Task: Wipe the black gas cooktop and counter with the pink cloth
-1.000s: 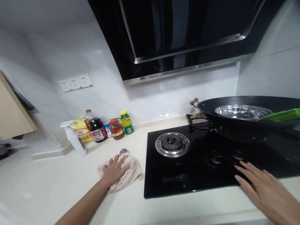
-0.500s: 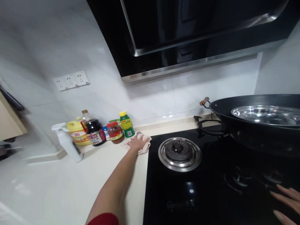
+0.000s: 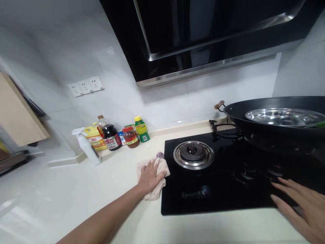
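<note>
While a large black glass range hood [image 3: 203,30] with a steel lower edge fills the top of the view, a pale cream stone countertop [image 3: 63,203] spreads beneath it against a white tiled wall [image 3: 63,44]. Set into the counter at the right is a black glass gas hob [image 3: 218,193], its round steel left burner [image 3: 193,155] bare. On the hob's right burner sits a wide black wok [image 3: 266,118] with a small wooden side handle, and a shiny steel bowl [image 3: 284,117] lies inside it. At the far left a light wooden cutting board [image 3: 20,115] leans against the wall. Along the back wall stands a cluster of condiments: a white spray bottle [image 3: 87,145], a yellow oil jug [image 3: 94,139], a dark soy sauce bottle [image 3: 109,134], a red-lidded jar of brown paste [image 3: 130,137] and a small green bottle with a yellow cap [image 3: 142,129], all close together. The left hand [image 3: 151,175] presses flat, fingers spread and not clenched, on a crumpled pale pink cloth [image 3: 158,184] that lies on the countertop right at the hob's left edge, just overlapping it. The right hand [image 3: 302,206] rests with its fingers stretched out, grasping nothing, its fingertips on the hob's front right part. A white triple wall socket [image 3: 86,86] sits above the bottles.
</note>
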A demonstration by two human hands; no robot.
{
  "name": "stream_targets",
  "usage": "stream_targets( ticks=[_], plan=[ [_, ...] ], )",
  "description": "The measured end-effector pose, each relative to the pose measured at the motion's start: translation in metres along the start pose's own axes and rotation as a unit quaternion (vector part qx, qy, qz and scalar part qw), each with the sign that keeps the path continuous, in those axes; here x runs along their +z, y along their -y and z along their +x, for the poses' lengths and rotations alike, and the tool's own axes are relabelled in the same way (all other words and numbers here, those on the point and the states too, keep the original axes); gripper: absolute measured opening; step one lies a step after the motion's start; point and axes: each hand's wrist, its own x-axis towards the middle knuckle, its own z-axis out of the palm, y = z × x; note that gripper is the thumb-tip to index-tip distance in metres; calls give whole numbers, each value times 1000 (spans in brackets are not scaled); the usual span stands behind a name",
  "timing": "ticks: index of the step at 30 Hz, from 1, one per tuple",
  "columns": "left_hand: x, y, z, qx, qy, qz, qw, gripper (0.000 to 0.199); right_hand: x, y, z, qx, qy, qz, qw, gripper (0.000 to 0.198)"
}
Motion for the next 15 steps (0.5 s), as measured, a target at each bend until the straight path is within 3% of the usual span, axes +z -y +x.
stream_targets(
  ticks=[4,8,11,15],
  plan=[
    [8,-4,-79,65,-12,-31,997,65,-5,5,-3,-39,40,-85,995,60],
    [15,-4,-127,136,-41,-90,986,58,-6,9,-4,-44,39,-112,992,57],
    [15,-7,-138,157,-48,-105,981,57,-12,17,-1,-42,3,-81,996,47],
    [8,-21,-126,163,-27,-98,981,57,-25,29,3,-14,-41,20,999,36]
  ],
)
